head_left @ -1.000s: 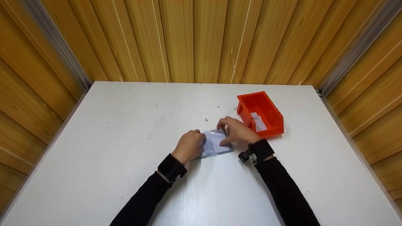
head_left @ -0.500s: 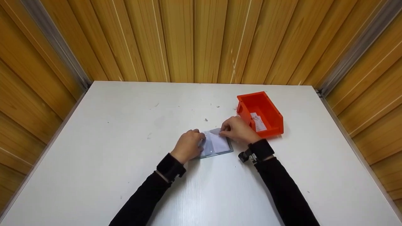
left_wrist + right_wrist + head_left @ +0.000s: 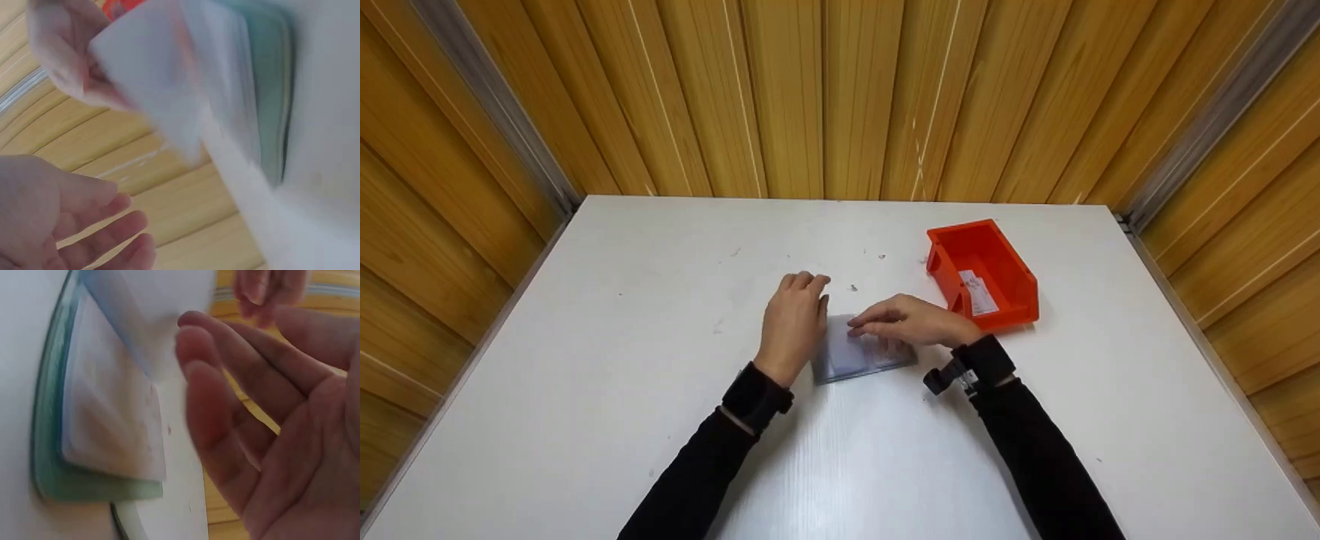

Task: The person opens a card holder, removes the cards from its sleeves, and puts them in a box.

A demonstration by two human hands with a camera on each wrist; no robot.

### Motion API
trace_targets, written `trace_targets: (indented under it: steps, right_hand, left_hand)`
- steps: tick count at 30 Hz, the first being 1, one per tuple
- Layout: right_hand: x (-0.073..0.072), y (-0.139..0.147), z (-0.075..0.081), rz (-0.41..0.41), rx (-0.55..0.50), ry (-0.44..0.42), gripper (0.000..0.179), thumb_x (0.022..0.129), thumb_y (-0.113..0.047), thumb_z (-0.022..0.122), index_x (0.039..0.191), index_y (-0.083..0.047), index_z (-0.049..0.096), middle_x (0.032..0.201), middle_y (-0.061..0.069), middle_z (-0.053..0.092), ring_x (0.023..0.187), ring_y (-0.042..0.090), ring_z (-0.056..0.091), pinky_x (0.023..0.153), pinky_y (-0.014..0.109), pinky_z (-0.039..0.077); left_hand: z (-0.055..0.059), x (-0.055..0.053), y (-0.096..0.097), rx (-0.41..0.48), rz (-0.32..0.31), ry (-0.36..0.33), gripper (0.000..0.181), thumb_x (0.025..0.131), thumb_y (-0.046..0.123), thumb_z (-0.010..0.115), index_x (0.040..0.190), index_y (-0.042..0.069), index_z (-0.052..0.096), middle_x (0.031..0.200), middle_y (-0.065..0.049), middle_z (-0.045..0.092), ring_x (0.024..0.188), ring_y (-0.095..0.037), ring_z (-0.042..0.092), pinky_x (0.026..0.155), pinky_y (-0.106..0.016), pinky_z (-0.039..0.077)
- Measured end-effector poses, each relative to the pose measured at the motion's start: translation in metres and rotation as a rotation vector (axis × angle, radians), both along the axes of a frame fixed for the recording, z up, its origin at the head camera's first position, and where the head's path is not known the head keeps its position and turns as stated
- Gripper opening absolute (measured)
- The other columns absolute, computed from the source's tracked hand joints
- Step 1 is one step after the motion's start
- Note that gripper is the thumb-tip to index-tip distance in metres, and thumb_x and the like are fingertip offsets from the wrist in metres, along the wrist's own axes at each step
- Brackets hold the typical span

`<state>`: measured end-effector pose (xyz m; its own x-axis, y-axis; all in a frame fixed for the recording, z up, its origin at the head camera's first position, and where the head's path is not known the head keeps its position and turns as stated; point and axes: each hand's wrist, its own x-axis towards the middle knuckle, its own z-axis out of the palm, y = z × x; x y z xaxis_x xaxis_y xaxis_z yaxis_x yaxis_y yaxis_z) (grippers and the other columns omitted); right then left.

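Observation:
A small card holder with a green cover (image 3: 271, 90) and clear plastic leaves (image 3: 847, 358) lies opened on the table in the head view. One whitish leaf (image 3: 152, 67) stands partly raised, blurred in the left wrist view. Over the holder reaches my right hand (image 3: 919, 321), fingers pointing left and right at that leaf. The right wrist view shows those fingers extended, with the leaf beyond their tips and no grip around it. My left hand (image 3: 791, 326) is by the holder's left edge, fingers loosely extended and holding nothing.
A red plastic bin (image 3: 1011, 259) stands just right of the holder, close to my right wrist. Inside it lies a white paper slip (image 3: 979, 292) with markings. The white table (image 3: 660, 300) ends at a wood-patterned wall (image 3: 855, 97), with more panelling on both sides.
My right hand has left the holder's upper right corner and swept left with a leaf. The left hand has come off the left leaves and shifted up and left, its fingers opening.

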<state>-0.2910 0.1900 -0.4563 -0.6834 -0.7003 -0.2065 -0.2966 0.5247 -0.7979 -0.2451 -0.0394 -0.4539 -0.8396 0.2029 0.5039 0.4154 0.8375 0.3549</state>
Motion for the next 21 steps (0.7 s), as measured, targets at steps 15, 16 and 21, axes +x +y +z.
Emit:
trace_targets:
  steps: [15, 16, 21]
  right_hand:
    - [-0.003, 0.019, -0.001, -0.030, 0.149, 0.210, 0.088, 0.078, -0.014, 0.091, 0.155, -0.017, 0.048, 0.152, 0.007, 0.051, 0.090, 0.024, 0.063, 0.080, 0.027, 0.058]
    - [-0.003, 0.020, -0.002, -0.031, 0.176, 0.213, 0.090, 0.078, -0.016, 0.092, 0.156, -0.018, 0.047, 0.152, 0.007, 0.050, 0.095, 0.025, 0.062, 0.085, 0.030, 0.059]
    - [-0.003, 0.018, -0.006, -0.052, 0.280, 0.228, 0.087, 0.076, -0.020, 0.093, 0.153, -0.018, 0.052, 0.140, 0.005, 0.057, 0.113, 0.024, 0.054, 0.103, 0.040, 0.053]
  left_hand:
    - [-0.018, 0.009, 0.011, -0.212, -0.318, -0.311, 0.046, 0.083, 0.019, 0.085, 0.127, 0.009, 0.073, 0.125, -0.012, 0.073, 0.111, -0.034, 0.066, 0.094, -0.046, 0.057]
    - [-0.019, 0.009, 0.011, -0.222, -0.329, -0.319, 0.047, 0.083, 0.021, 0.086, 0.127, 0.011, 0.074, 0.128, -0.011, 0.072, 0.113, -0.034, 0.066, 0.095, -0.047, 0.057]
    - [-0.020, 0.009, 0.010, -0.272, -0.329, -0.341, 0.050, 0.081, 0.029, 0.089, 0.127, 0.016, 0.075, 0.131, -0.010, 0.071, 0.117, -0.035, 0.065, 0.096, -0.048, 0.057]
